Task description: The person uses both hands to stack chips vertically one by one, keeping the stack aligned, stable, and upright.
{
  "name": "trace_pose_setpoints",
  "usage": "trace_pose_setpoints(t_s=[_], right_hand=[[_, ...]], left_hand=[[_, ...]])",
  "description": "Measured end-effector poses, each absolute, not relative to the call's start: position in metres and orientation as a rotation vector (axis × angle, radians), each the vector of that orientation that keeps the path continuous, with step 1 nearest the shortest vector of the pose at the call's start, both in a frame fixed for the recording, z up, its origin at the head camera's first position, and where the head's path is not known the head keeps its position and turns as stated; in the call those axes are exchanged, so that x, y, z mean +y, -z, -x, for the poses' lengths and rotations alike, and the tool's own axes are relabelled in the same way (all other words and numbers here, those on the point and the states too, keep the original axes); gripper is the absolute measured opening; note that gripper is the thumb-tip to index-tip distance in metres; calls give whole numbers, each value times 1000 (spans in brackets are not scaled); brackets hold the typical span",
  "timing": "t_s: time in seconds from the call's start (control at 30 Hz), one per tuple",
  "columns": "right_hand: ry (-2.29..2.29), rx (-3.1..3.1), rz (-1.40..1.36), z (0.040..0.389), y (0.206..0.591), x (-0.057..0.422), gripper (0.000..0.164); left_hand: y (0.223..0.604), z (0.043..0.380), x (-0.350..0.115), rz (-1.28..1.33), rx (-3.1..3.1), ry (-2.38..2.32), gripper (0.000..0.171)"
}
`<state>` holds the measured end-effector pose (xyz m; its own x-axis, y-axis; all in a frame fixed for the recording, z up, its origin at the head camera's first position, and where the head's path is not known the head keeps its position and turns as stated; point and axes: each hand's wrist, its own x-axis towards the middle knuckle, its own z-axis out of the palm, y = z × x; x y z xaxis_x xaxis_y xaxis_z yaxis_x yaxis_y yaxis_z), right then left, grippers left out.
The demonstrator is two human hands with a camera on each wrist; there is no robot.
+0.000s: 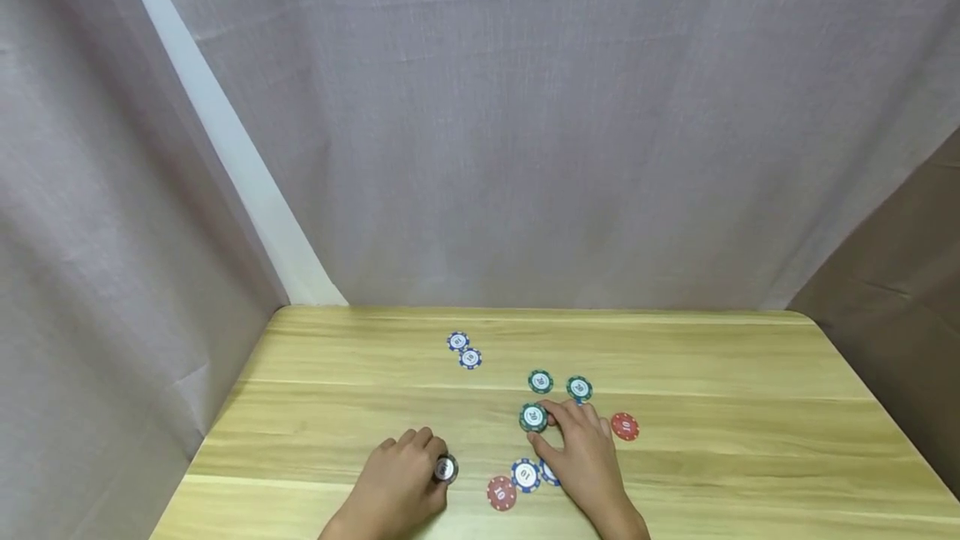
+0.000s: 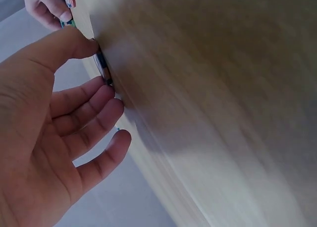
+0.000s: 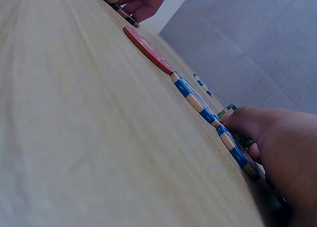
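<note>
While the left hand pinches a black chip on the tabletop, the right hand grips a green chip. Two more green chips lie just beyond that hand; one red chip sits to its right, another red chip between the hands.

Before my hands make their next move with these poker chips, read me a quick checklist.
1. Left hand gripping the black chip: ok, pinched at its edges.
2. Right hand gripping the nearest green chip: ok, between thumb and fingers.
3. Near red chip clear of both hands: ok.
4. Near-right blue chip fully visible in the head view: not ok, right hand hides part.
5. Whether the held green is a stack: cannot tell.
</note>
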<state>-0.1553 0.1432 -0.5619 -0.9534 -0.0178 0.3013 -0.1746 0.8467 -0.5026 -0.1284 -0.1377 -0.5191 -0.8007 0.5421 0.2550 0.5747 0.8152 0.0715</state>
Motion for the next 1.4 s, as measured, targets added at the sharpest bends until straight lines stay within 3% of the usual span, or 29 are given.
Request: trace_pose_setpoints(t_s=[0.77,1.4], right_hand=[[-762,-2765,-120,149,560,149,49],[-723,-2712,-154,154,565,143,49]], left_hand=[[517,138,-123,972,-2792,4,28],[516,176,-92,922,-2774,220,29]])
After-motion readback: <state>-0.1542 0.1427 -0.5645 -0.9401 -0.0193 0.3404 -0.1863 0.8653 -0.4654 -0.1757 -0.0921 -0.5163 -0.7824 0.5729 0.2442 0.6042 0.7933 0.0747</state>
